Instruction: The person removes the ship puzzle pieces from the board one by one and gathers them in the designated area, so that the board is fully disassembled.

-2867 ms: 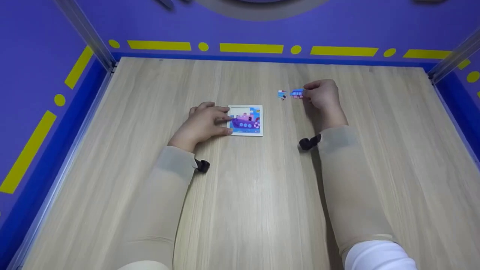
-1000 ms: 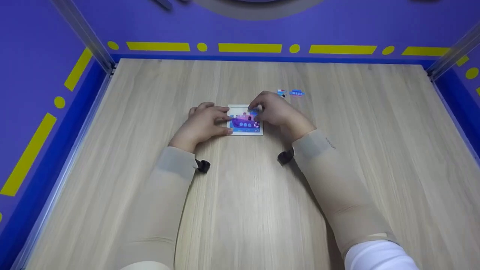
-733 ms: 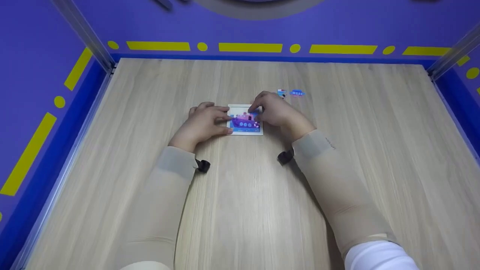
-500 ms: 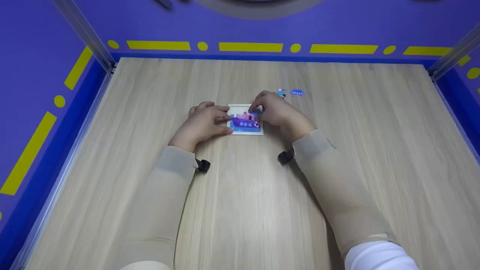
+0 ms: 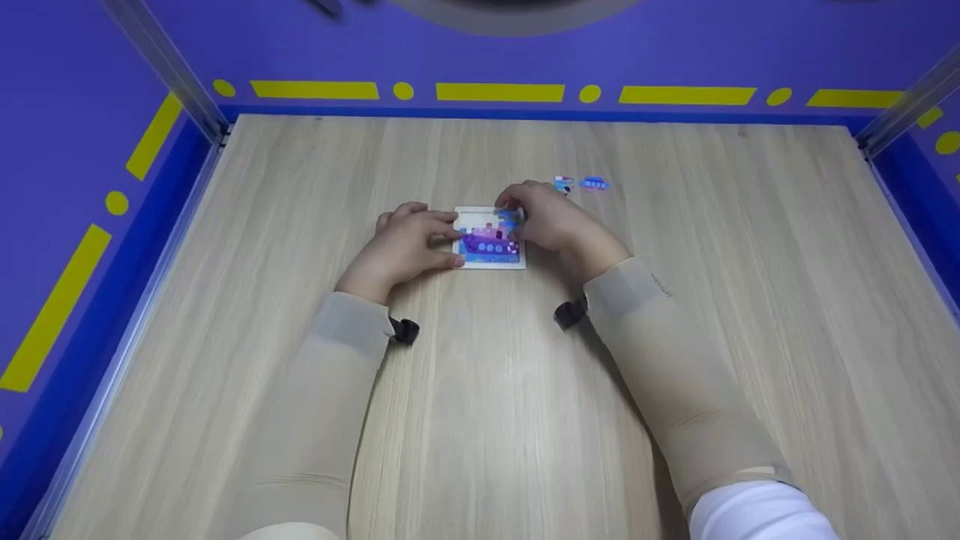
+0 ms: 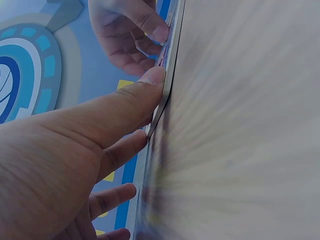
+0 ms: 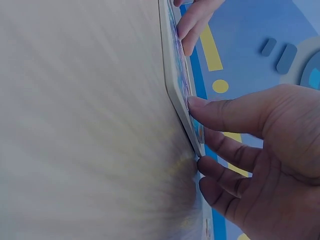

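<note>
A small white-framed jigsaw puzzle (image 5: 489, 249) with a purple and pink ship lies on the table, its upper left showing bare white. My left hand (image 5: 405, 244) rests at its left edge, fingers extended; in the left wrist view the thumb (image 6: 154, 76) presses on the frame's border. Over the puzzle's upper right reaches my right hand (image 5: 547, 216). In the right wrist view its thumb touches the picture face and the index finger lies near the far edge, with a gap between them. Part of the puzzle's right side is hidden by these fingers.
Two loose puzzle pieces lie beyond the right hand: a white, red and blue piece (image 5: 564, 184) and a blue and pink piece (image 5: 595, 183). The wooden table (image 5: 480, 412) ends at a blue back wall (image 5: 495, 64) with yellow marks.
My right hand has left the blue and pink piece and come left to the puzzle. Lately its index finger has shifted toward the puzzle's far edge. My left hand has stayed in place.
</note>
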Available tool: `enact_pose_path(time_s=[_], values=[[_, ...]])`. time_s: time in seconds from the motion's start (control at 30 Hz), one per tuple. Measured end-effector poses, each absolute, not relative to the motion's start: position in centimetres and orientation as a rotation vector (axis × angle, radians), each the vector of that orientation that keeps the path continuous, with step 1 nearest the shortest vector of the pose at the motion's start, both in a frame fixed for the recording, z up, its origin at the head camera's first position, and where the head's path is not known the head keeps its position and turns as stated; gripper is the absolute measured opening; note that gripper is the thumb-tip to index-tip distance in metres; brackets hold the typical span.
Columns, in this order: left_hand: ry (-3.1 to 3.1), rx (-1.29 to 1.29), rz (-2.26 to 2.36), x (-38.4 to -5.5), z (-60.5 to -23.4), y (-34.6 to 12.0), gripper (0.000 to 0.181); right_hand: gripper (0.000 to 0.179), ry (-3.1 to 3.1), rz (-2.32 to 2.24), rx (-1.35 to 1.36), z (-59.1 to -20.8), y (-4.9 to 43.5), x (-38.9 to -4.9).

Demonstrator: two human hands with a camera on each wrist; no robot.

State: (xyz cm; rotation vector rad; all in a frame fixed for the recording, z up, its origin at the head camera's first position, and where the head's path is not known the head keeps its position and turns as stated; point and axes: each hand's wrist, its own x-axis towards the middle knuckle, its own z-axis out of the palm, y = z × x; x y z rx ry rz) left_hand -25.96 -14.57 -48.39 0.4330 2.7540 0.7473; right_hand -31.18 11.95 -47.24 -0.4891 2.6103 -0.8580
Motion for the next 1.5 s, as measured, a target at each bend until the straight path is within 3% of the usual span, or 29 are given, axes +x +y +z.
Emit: enact_pose_path(time_s=[0.93,1.17,1.5], values=[[2.759,0.436,0.739,-26.0,-48.3,-14.7,0.053,0.041,2.591,-0.982,-0.461,-47.4,12.6,-31.8],[2.760,0.442,0.740,-26.0,-48.3,-14.8,0.054,0.041,2.588,-0.996,-0.349,-47.1,12.6,-32.0],[2.760,0.441,0.748,-25.8,-48.5,-14.4,0.052,0.036,2.570,-1.199,-0.384,-45.9,16.1,-32.7]])
